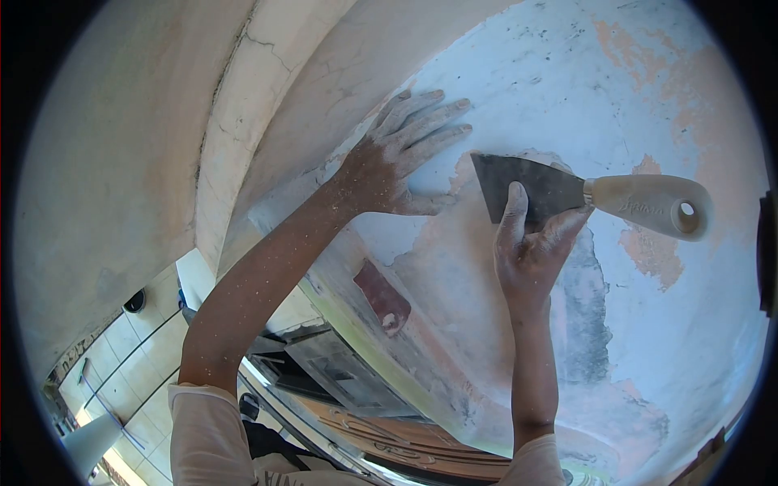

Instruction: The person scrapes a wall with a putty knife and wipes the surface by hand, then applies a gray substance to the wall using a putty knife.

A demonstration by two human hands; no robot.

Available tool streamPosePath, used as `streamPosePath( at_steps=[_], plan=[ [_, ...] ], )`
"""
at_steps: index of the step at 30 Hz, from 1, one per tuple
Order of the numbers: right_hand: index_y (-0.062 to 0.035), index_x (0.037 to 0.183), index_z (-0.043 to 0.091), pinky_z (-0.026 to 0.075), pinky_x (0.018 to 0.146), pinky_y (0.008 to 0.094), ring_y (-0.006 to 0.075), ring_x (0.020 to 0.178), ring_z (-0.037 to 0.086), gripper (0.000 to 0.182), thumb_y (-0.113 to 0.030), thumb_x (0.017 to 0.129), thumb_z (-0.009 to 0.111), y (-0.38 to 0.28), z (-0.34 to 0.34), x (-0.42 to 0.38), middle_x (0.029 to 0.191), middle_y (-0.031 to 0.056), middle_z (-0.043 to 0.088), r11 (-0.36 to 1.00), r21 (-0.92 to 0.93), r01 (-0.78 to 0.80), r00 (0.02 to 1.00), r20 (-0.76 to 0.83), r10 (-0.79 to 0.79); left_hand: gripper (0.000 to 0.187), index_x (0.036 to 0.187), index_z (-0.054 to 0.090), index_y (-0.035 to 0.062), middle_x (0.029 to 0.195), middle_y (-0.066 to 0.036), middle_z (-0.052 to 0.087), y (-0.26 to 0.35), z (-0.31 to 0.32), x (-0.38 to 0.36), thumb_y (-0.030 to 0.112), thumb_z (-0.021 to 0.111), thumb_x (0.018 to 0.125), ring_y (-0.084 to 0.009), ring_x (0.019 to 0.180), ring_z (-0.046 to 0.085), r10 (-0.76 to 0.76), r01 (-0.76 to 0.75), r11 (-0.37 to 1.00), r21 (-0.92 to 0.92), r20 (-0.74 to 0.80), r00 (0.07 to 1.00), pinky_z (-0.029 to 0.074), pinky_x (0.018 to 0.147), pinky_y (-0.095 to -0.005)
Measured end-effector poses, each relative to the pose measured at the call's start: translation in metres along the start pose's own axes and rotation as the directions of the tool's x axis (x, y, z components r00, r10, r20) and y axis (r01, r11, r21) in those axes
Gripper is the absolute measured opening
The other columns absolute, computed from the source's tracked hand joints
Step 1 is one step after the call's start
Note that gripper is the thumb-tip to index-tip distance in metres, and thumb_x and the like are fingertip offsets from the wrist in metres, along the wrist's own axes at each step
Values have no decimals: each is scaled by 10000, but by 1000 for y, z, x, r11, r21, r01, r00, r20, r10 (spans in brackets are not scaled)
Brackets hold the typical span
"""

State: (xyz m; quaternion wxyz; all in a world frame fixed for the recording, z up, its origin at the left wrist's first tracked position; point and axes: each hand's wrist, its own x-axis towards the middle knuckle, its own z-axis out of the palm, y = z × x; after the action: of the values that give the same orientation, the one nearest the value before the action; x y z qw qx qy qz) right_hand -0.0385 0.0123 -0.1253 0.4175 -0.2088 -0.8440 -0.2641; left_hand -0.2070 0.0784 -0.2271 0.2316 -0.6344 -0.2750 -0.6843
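Pale sleeves (pixel 209 437) sit closest to me, both arms reaching out to the patchy plaster surface (pixel 689 324). Left hand (pixel 389 166) lies flat there, fingers (pixel 435 122) spread, gripping nothing, apparently bracing me. Over on the right, my right hand (pixel 531 255) pinches the putty knife (pixel 543 185) by its blade, thumb in front, probably for fine control, so the handle (pixel 648 202) juts free to the right. It's right over the bare patch (pixel 462 243) near its upper edge; whether it's touching, I can't tell.
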Motion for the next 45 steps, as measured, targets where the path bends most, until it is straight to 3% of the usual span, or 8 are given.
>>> streamPosePath(
  at_steps=[4, 9, 12, 16, 18, 27, 30, 45],
  plan=[
    [191, 1340, 70, 485, 626, 370, 319, 760, 601, 752, 46, 829, 603, 3, 2, 10, 991, 266, 527, 970, 224, -93, 986, -115, 121, 719, 1255, 529, 124, 1397, -82, 425, 0, 0, 1, 512, 716, 678, -321, 1282, 381, 7, -7, 1000, -12, -3, 1000, 268, 1090, -531],
    [57, 1389, 126, 458, 859, 287, 210, 1062, 502, 674, 55, 874, 562, 0, -2, 7, 1186, 179, 440, 922, 337, -190, 976, -38, 215, 713, 1255, 529, 124, 1395, -80, 427, -1, 1, 1, 515, 709, 686, -319, 1280, 383, 13, -13, 1000, -12, -15, 1000, 268, 1093, -527],
    [55, 1381, 138, 462, 852, 278, 204, 1035, 515, 659, 54, 875, 560, 6, 3, -1, 1164, 173, 457, 995, 63, 77, 997, -13, -76, 716, 1257, 528, 124, 1396, -79, 426, -2, 1, 0, 516, 709, 685, -319, 1279, 383, 10, -10, 1000, -18, -15, 1000, 269, 1093, -526],
    [57, 1402, 91, 450, 869, 289, 204, 1052, 503, 710, 62, 869, 561, -1, -6, 9, 1183, 183, 450, 923, 272, -273, 960, 15, 280, 722, 1258, 526, 126, 1394, -77, 429, -2, 2, -1, 516, 713, 679, -321, 1278, 384, 6, -6, 1000, -21, -13, 1000, 269, 1091, -526],
    [42, 1400, 113, 440, 882, 281, 194, 1057, 493, 689, 54, 874, 558, 5, 6, -4, 1174, 161, 444, 992, 114, 55, 998, -20, -53, 731, 1262, 523, 128, 1395, -76, 427, -2, 1, 0, 523, 711, 676, -321, 1280, 381, 5, -5, 1000, -14, -9, 1000, 267, 1093, -528],
    [43, 1395, 113, 460, 852, 274, 187, 1038, 517, 683, 55, 876, 557, 1, -4, 5, 1154, 153, 457, 960, 228, -165, 986, 36, 161, 720, 1251, 530, 120, 1384, -87, 444, -1, 1, 1, 490, 733, 667, -335, 1267, 396, 12, -13, 999, -29, -17, 1000, 281, 1076, -528],
    [175, 1340, 93, 497, 651, 339, 304, 773, 626, 725, 64, 829, 594, 6, 5, 1, 1007, 245, 556, 992, 48, 119, 992, -55, -117, 710, 1253, 530, 128, 1387, -77, 436, -1, 0, 1, 500, 718, 678, -323, 1275, 387, 2, -2, 1000, -12, -11, 1000, 270, 1090, -528],
    [76, 1370, 136, 470, 816, 305, 230, 964, 548, 674, 78, 851, 566, 5, 1, 0, 1138, 193, 473, 986, 167, -16, 1000, 4, 16, 708, 1251, 533, 129, 1389, -79, 436, -1, 2, 1, 484, 726, 670, -324, 1269, 396, 7, -8, 1000, -22, -18, 1000, 280, 1082, -529]
  ],
)
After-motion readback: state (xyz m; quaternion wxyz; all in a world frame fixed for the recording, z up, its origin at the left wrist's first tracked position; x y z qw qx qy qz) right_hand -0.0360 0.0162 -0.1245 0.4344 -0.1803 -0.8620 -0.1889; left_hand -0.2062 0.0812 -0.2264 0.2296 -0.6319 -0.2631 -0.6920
